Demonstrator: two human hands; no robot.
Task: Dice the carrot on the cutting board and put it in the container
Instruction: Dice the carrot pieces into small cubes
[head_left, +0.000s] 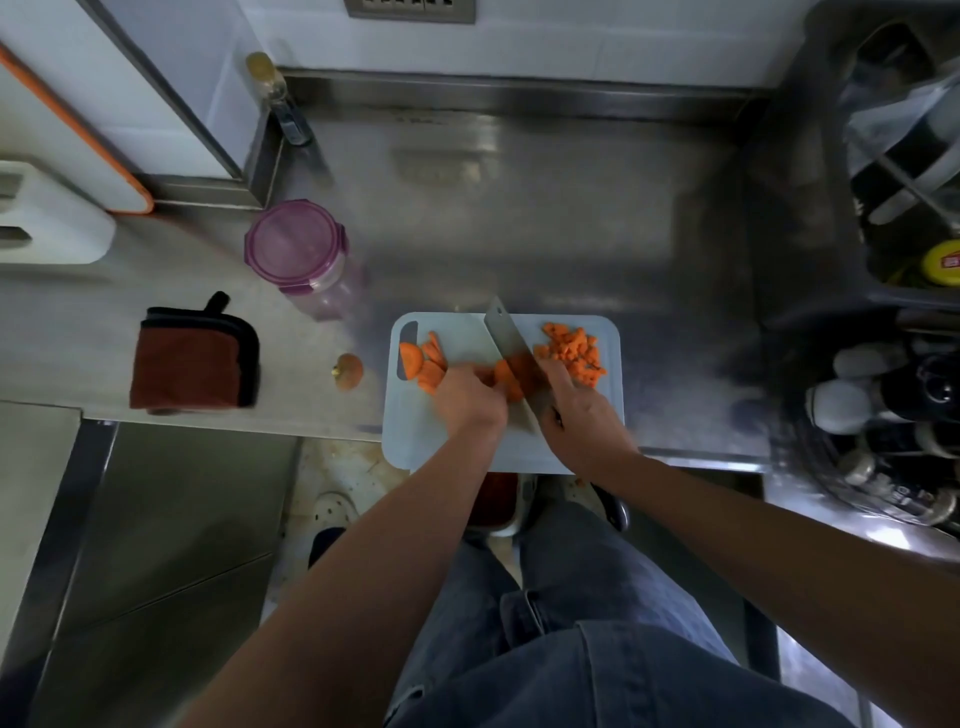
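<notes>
a brushed steel counter (545, 218) fills the upper frame. at centre, a pale rounded-rectangle cutting board (605, 332) carries carrot slices (423, 361) at its left and a diced heap (574, 351) at its right. a lidded purple clear container (296, 249) stands upper left. the right hand (582, 410) is clamped on a broad knife (511, 353); the left hand (470, 397) is curled onto carrot pieces.

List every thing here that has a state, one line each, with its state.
Container: lid on, standing on counter.
Carrot slices: uncut, left of board.
Diced carrot: piled at right of board.
Knife: held, blade over carrot.
Left hand: steadying carrot.
Right hand: gripping knife.
Cloth: folded.
</notes>
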